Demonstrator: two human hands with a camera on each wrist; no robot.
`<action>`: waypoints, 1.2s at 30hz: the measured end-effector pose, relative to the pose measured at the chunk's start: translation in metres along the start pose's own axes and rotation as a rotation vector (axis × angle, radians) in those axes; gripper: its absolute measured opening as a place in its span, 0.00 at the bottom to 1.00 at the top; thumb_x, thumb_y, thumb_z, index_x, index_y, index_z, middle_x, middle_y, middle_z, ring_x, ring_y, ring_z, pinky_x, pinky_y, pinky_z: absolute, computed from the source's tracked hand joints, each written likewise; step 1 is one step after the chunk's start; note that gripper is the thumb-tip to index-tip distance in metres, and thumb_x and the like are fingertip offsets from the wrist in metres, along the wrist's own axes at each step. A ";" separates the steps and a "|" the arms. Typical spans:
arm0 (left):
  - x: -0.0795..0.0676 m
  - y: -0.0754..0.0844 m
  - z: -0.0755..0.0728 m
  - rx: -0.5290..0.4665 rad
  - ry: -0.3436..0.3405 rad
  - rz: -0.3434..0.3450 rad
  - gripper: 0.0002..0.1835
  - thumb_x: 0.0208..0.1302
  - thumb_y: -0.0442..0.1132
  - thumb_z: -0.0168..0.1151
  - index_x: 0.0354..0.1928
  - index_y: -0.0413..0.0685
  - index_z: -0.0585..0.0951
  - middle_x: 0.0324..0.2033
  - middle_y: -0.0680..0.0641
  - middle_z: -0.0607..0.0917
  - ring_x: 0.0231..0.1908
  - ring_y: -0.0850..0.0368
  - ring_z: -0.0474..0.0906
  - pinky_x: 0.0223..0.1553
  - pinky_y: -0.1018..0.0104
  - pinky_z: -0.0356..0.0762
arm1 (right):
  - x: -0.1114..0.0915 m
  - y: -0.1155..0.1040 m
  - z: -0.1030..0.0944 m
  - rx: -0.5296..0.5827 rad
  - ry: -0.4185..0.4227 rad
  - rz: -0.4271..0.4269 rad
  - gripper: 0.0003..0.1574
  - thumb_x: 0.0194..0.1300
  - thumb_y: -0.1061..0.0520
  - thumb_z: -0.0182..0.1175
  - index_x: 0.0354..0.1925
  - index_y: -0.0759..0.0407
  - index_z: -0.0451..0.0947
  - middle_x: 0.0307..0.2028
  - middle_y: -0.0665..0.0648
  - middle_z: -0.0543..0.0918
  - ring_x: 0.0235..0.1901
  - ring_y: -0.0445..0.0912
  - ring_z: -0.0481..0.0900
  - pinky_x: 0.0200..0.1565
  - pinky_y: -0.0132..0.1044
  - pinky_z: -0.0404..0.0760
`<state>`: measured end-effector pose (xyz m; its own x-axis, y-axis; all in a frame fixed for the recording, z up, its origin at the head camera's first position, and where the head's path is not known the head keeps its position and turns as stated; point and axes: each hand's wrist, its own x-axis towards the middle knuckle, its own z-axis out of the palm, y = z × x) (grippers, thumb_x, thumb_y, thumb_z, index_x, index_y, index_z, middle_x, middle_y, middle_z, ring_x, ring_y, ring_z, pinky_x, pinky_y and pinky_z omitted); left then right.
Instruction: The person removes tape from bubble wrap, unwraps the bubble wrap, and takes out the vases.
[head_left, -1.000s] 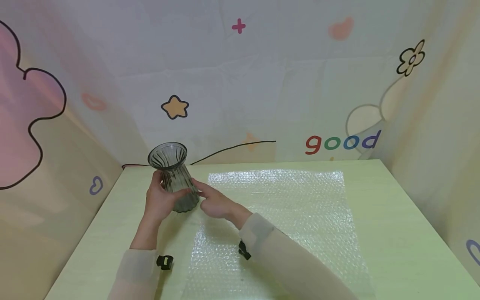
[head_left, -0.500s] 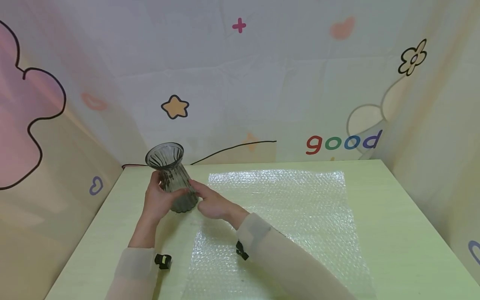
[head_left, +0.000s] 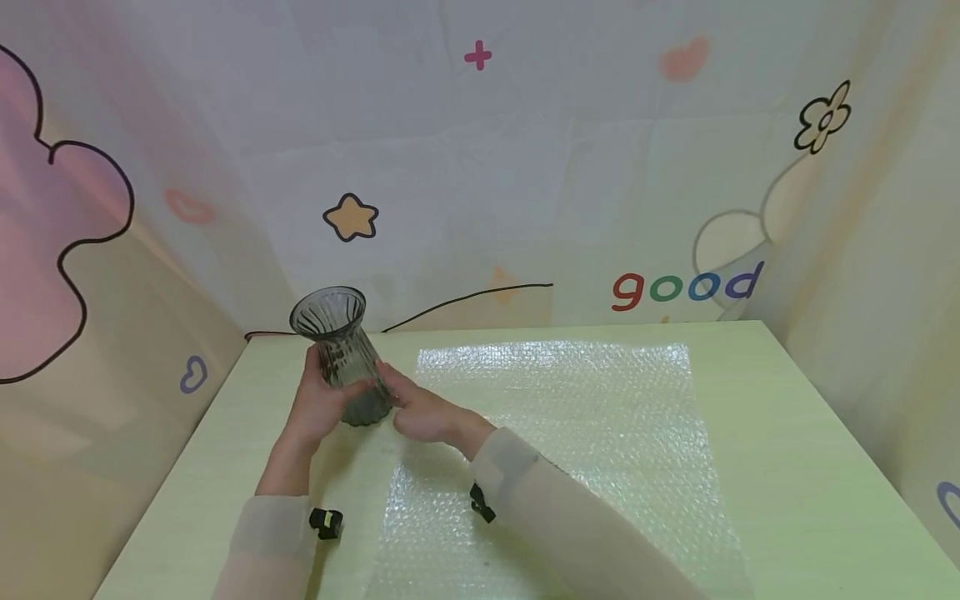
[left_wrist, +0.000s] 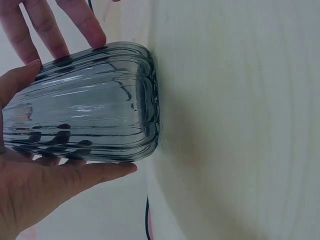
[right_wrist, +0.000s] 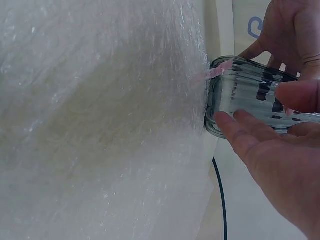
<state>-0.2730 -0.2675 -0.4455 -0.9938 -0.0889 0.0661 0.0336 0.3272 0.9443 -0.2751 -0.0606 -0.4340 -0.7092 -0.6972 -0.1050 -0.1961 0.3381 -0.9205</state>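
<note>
A smoky grey ribbed glass vase [head_left: 367, 406] with a flared rim leans to the left over the far left of the table. My left hand [head_left: 318, 402] grips its left side, the thumb lying across the front. From the right, my right hand [head_left: 426, 412] holds the vase lower down between fingers and thumb. In the left wrist view the vase [left_wrist: 90, 105] has its base toward the tabletop; whether it touches I cannot tell. The right wrist view has the vase [right_wrist: 240, 100] between both hands, with right fingertips on the glass near the base.
A sheet of bubble wrap [head_left: 600, 433] lies flat across the middle of the pale table [head_left: 810, 467], to the right of the vase. Printed cloth [head_left: 480, 167] stands behind the table and on both sides. A black clip-like piece shows beside each sleeve.
The vase and both hands have shifted slightly to the left, with the rim moving a little further left than the base. Both hands keep hold. The bubble wrap stays in place.
</note>
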 end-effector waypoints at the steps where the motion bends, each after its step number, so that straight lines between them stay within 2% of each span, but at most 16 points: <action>1: 0.001 -0.001 0.000 0.002 -0.003 -0.004 0.57 0.63 0.40 0.75 0.82 0.53 0.44 0.80 0.39 0.55 0.80 0.40 0.52 0.78 0.40 0.51 | 0.000 0.000 0.000 0.003 -0.004 0.000 0.62 0.61 0.76 0.41 0.84 0.43 0.33 0.84 0.51 0.35 0.79 0.59 0.58 0.77 0.51 0.60; 8: 0.003 -0.004 -0.001 0.005 -0.017 -0.014 0.58 0.64 0.40 0.73 0.83 0.53 0.41 0.81 0.39 0.51 0.80 0.39 0.48 0.79 0.40 0.48 | 0.002 0.001 0.003 0.013 -0.010 0.003 0.64 0.60 0.76 0.41 0.84 0.41 0.30 0.84 0.50 0.33 0.80 0.58 0.56 0.78 0.52 0.59; 14: 0.004 -0.003 -0.001 -0.003 -0.016 -0.021 0.58 0.65 0.39 0.73 0.82 0.53 0.39 0.81 0.38 0.51 0.80 0.38 0.50 0.78 0.40 0.50 | 0.004 0.001 0.006 0.021 -0.009 0.002 0.63 0.61 0.75 0.41 0.84 0.41 0.29 0.84 0.50 0.31 0.81 0.56 0.54 0.79 0.50 0.55; 19: 0.007 -0.002 -0.001 -0.014 -0.021 -0.037 0.57 0.66 0.37 0.71 0.82 0.53 0.38 0.81 0.37 0.50 0.80 0.37 0.49 0.78 0.40 0.50 | 0.007 0.002 0.006 0.024 -0.004 0.016 0.63 0.62 0.75 0.41 0.84 0.40 0.29 0.84 0.51 0.31 0.81 0.56 0.54 0.79 0.50 0.55; 28: 0.002 0.018 -0.001 -0.052 -0.031 -0.060 0.55 0.66 0.31 0.68 0.82 0.48 0.38 0.81 0.35 0.50 0.80 0.37 0.47 0.79 0.40 0.47 | 0.012 0.003 0.007 0.018 0.011 0.003 0.63 0.61 0.74 0.42 0.84 0.42 0.29 0.84 0.51 0.32 0.81 0.57 0.54 0.79 0.49 0.57; 36: 0.012 -0.001 0.001 -0.008 0.000 -0.046 0.58 0.66 0.37 0.71 0.82 0.53 0.38 0.81 0.37 0.51 0.80 0.39 0.48 0.79 0.42 0.47 | 0.013 0.004 0.007 0.011 0.017 0.004 0.63 0.60 0.74 0.43 0.84 0.44 0.29 0.84 0.54 0.32 0.81 0.57 0.54 0.79 0.48 0.55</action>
<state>-0.2848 -0.2682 -0.4461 -0.9943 -0.1039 0.0230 -0.0109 0.3151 0.9490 -0.2806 -0.0728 -0.4412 -0.7211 -0.6852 -0.1023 -0.1862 0.3339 -0.9240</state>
